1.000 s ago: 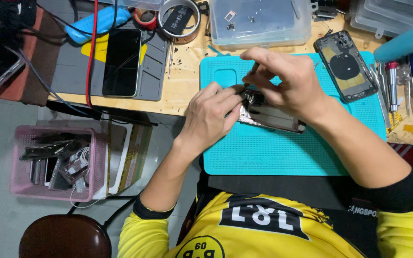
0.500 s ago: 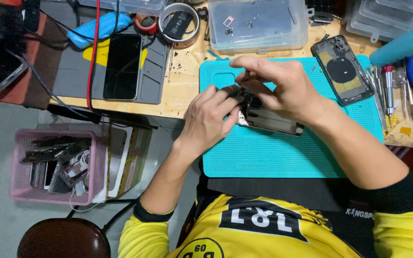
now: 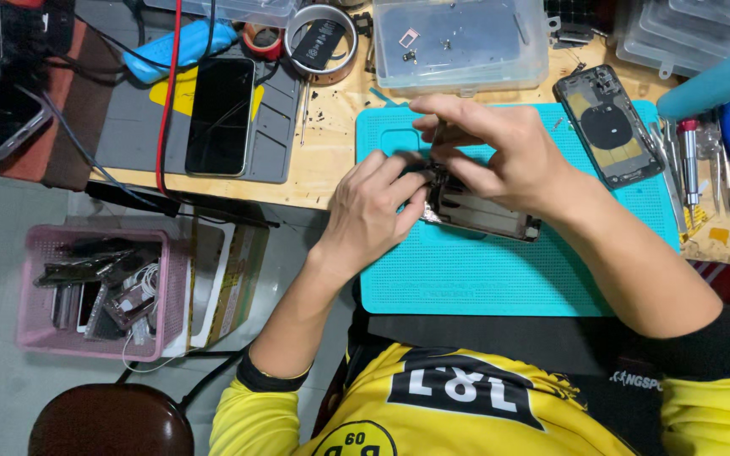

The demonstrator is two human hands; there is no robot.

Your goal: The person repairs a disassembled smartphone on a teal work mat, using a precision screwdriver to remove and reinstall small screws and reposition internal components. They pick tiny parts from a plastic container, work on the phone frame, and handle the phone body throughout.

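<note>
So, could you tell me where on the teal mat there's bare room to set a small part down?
The near half of the teal mat, below the opened phone that both hands hold, is bare. The far right corner is taken by a phone back housing, with screwdrivers crowding the edge beyond.

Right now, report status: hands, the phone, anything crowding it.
Left hand grips opened phone at its end. Right hand pinches a small part over it. Phone on teal mat. Spare back housing lies apart.
</note>
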